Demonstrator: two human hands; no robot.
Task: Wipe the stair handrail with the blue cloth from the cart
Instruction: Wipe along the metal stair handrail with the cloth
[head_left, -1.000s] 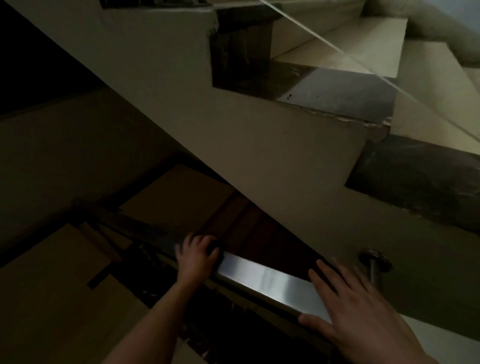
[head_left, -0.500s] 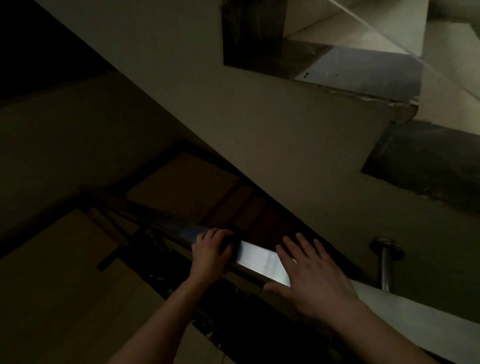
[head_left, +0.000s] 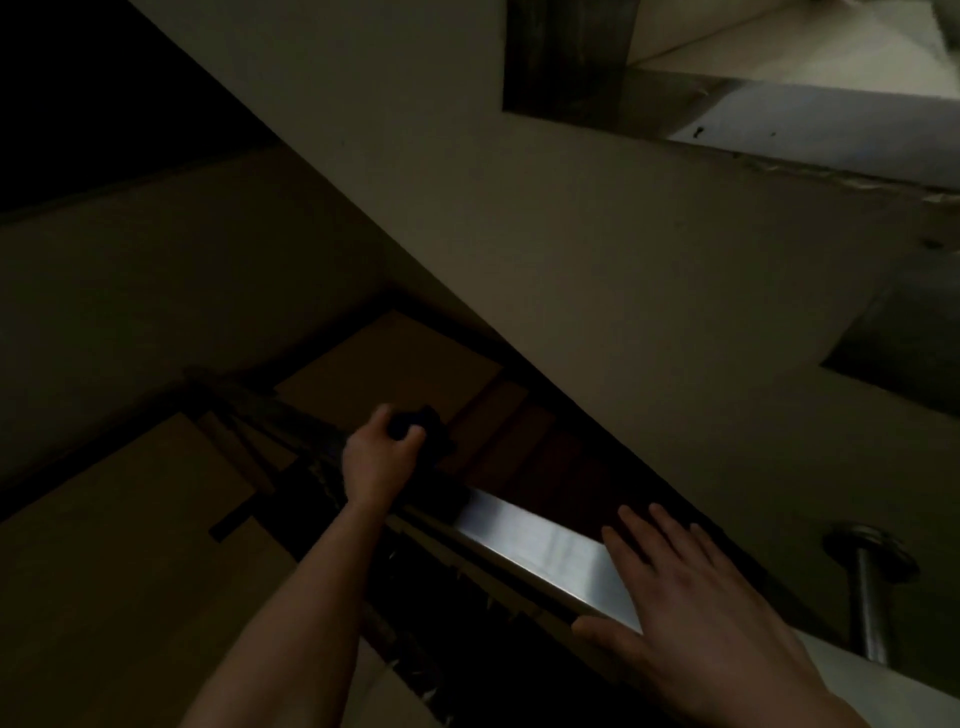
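The stairwell is dim. A flat steel handrail (head_left: 524, 535) runs from the lower right down toward the left. My left hand (head_left: 376, 457) is closed on a dark blue cloth (head_left: 415, 423), bunched and held at or just above the rail's lower, shadowed stretch. My right hand (head_left: 685, 597) lies flat on the rail nearer to me, fingers spread, thumb hooked over the near edge. The cloth shows only as a dark lump past my left fingers.
A round steel rail post (head_left: 867, 587) stands at the right. The underside of the upper stair flight (head_left: 519, 234) slants overhead. Below the rail lie tan landing floor (head_left: 130, 545) and lower steps (head_left: 395, 364) across an open drop.
My left hand has gone farther down the rail to the left and lifted the bunched cloth. My right hand slid down the rail, then sits nearer me again as my view shifted.
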